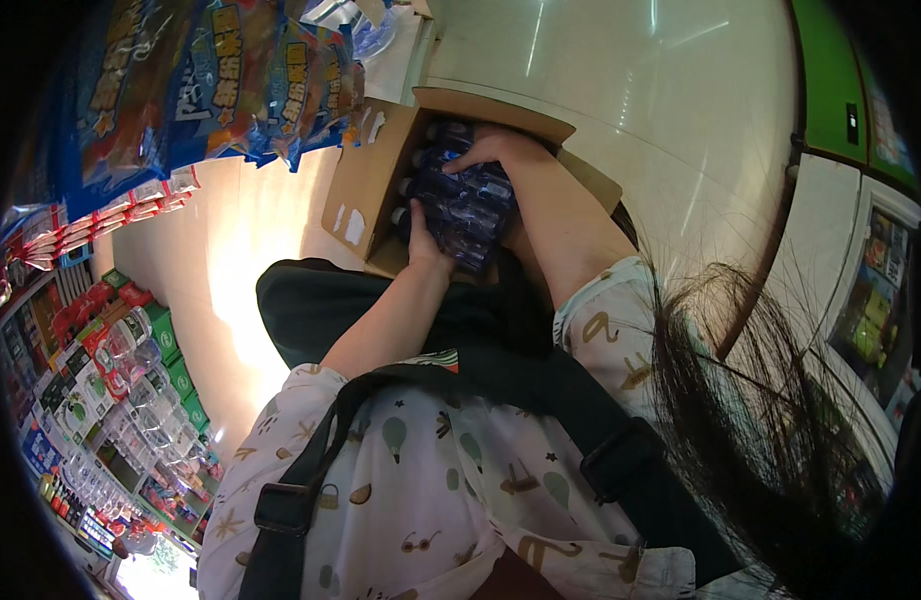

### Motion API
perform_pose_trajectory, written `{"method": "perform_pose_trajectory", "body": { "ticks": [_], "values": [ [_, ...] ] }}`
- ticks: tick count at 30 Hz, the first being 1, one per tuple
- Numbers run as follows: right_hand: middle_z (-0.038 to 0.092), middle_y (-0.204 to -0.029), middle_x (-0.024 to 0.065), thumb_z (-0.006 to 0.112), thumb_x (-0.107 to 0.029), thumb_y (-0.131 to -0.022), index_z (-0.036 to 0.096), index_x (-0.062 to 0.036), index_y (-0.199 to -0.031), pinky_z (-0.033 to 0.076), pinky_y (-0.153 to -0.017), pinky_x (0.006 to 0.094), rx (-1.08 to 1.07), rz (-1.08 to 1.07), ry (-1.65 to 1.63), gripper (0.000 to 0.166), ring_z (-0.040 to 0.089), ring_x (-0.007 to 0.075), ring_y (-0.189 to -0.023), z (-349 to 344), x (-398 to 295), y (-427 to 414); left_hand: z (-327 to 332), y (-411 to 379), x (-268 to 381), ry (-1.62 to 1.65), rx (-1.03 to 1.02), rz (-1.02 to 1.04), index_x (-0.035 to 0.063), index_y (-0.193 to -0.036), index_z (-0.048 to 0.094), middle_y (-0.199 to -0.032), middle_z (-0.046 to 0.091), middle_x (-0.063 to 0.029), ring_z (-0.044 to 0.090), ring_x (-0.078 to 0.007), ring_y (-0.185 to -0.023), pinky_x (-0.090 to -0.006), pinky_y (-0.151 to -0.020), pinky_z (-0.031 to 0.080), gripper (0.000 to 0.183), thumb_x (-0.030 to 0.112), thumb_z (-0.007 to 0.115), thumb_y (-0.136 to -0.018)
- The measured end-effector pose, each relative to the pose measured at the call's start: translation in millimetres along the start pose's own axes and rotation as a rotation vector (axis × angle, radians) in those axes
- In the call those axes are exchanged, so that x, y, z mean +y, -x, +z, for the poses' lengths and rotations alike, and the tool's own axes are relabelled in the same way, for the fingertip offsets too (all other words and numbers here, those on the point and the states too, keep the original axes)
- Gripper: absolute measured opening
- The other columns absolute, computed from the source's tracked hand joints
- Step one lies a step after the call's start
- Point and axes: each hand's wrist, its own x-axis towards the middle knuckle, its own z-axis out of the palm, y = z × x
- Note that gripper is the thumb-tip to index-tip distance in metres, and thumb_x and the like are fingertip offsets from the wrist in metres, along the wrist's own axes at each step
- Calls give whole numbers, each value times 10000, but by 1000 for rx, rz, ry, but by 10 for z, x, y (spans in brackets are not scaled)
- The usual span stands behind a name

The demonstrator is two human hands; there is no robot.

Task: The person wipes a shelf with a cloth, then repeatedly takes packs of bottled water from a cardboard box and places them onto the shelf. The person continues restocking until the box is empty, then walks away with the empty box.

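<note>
An open cardboard box (389,176) stands on the floor in front of my knees, its flaps folded outward. Several dark blue plastic bottles (468,199) lie side by side at its mouth, caps pointing left, under what looks like shiny clear film. My left hand (428,244) grips the near end of this row, thumb up along a bottle. Around the far end is my right hand (484,148), its thumb across the top bottle. Both hands' other fingers are mostly hidden beneath or behind the bottles.
Blue snack bags (227,82) hang close at upper left. Shelves with packaged goods (107,390) and green boxes (179,375) line the left. A glass-fronted white cabinet (843,247) and a green cabinet (828,82) stand at right. Loose hair (738,397) hangs across the right side.
</note>
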Motion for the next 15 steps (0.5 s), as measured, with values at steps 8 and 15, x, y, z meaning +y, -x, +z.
{"method": "perform_pose_trajectory", "body": {
  "ticks": [8,15],
  "values": [
    [488,-1284,181,714,-679,-487,520,15,-1216,342,-999,338,-156,88,-39,1026,457,274,-1196,-115,-138,260,-78,61,23,-18,-137,-186,114,-1373,323,-1360,402,-128,380,-341,-1242,-520,-1049,260,876,729,429,-758],
    [585,-1150,177,738,-629,-502,609,38,-1086,442,-899,351,-405,147,-267,896,567,271,-1049,-112,-387,801,94,558,233,-326,-87,-157,63,-1246,456,-1229,514,-152,521,-318,-1072,-457,-921,428,697,611,490,-817]
  ]
}}
